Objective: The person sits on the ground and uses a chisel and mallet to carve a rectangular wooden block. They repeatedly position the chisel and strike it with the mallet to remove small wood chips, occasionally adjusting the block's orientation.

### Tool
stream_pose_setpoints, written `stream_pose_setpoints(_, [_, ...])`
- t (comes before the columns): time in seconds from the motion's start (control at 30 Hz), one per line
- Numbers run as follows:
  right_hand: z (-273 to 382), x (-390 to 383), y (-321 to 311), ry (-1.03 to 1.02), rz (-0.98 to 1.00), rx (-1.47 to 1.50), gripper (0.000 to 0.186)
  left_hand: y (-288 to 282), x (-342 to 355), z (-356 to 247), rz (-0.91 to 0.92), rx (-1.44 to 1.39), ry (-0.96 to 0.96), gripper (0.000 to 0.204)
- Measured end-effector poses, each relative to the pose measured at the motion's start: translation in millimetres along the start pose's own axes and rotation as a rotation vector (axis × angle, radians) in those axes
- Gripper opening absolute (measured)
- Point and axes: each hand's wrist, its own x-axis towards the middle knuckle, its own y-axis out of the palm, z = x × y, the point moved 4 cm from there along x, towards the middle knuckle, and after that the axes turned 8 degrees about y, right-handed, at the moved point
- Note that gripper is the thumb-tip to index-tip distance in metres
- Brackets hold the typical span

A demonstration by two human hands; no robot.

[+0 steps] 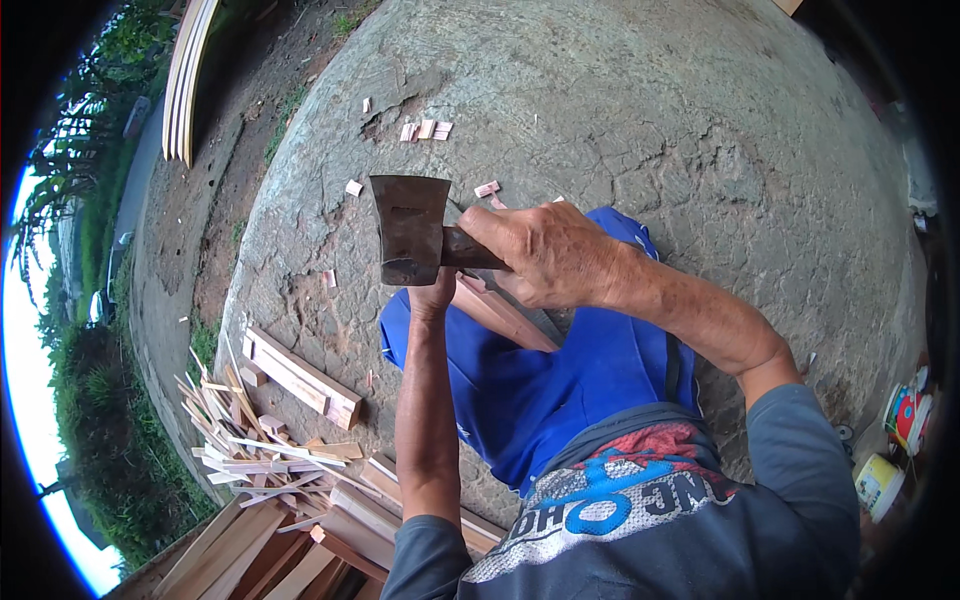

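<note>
My right hand point(545, 255) grips the short dark handle of a hatchet point(408, 225), its broad rusty steel head held sideways at the centre. Just under the head, my left hand point(435, 295) is wrapped round the upper end of a reddish wooden piece point(505, 320), which slants down between my legs in blue trousers point(520, 395). The hatchet head hides part of my left hand and the top of that wood; I cannot tell whether the blade touches it.
Pink wood chips point(425, 130) lie on cracked concrete point(680, 120). At lower left are a nailed board point(300, 375), splinters point(245, 445) and planks point(220, 560). Long slats point(185, 80) stand at upper left, beside dirt and greenery. Containers point(878, 485) sit at the right edge.
</note>
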Motion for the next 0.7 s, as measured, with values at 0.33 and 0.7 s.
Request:
stream_pose_setpoints(0.33, [-12.9,-6.8,1.5,0.065,0.013,0.022,0.041,16.3,-0.4,-72.2,0.062,-0.306,-0.254,0.023])
stream_pose_setpoints(0.7, [1.1,9.0,23.5,-0.101,0.250,-0.369,0.027,1.8,-27.7,-15.1,0.100,0.095,0.007,0.027])
